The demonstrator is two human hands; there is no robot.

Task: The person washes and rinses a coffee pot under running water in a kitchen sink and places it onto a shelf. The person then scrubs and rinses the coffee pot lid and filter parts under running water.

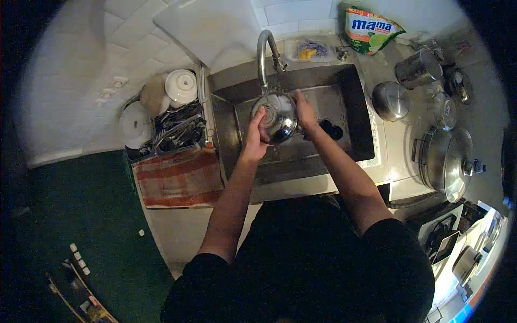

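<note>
Metal bowl (278,117), seen from the head camera, is held ringed base up between both hands, over the sink (360,110) and just by the faucet (262,60). The left hand (256,134) grips its left side; the right hand (305,112) is at its right edge, its fingertips hidden, so how firmly they close I cannot tell. Washing or rinsing seems to be the step in hand, though running water is unclear. The next move likely calls for a steady left hold while the right works round the rim.

Metal bowl (280,116) over the sink (358,107)
</note>
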